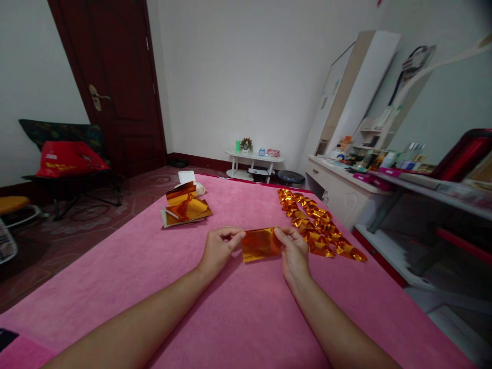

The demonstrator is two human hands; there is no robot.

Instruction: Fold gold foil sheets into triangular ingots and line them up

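Observation:
Between my two hands is a sheet of shiny gold foil paper [260,245], held by its upper corners above the pink cloth. My left hand [221,248] pinches the left corner between thumb and finger. On the other side, my right hand [294,251] grips the right corner, its thumb on the front. A loose stack of gold foil sheets [188,207] lies farther off to the left. To the right, folded gold foil pieces [315,220] sit in rows, the nearest ones close beside my right hand.
The pink cloth [134,277] covers the work surface. A white container [187,177] stands behind the foil stack. Along the right are a dresser [338,182] and a shelf [434,192] crowded with bottles. A chair with a red bag [71,159] is at left.

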